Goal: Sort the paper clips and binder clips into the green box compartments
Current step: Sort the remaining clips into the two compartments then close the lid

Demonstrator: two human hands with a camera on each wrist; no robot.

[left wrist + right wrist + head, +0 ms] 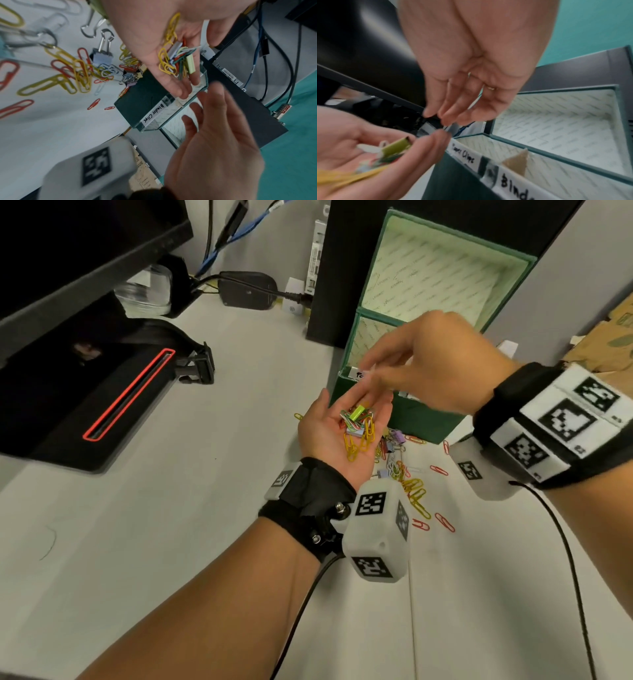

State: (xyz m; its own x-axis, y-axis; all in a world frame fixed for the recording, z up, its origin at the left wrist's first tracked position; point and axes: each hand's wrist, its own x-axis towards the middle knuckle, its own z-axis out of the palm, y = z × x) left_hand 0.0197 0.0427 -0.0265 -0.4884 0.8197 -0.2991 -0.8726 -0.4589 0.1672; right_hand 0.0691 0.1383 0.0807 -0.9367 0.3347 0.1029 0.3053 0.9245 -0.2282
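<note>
My left hand point(325, 422) lies palm up in front of the green box point(424, 419), carrying a small heap of clips: yellow paper clips point(359, 440) and a light green binder clip point(356, 413) point(190, 63) point(397, 146). My right hand point(376, 371) hovers over the box's front left corner, just above the left fingertips, and seems to pinch a thin white paper clip point(475, 102). The front compartments carry the labels "Paper Clips" point(464, 155) and "Binder Clips" point(153, 113). No clips show in the parts of the compartments in view.
Loose paper clips point(414, 491) and several small binder clips point(394, 440) lie on the white table in front of the box. A black computer case point(342, 268) stands behind it. A monitor base point(102, 405) is at the left, and cardboard point(609, 337) at the right.
</note>
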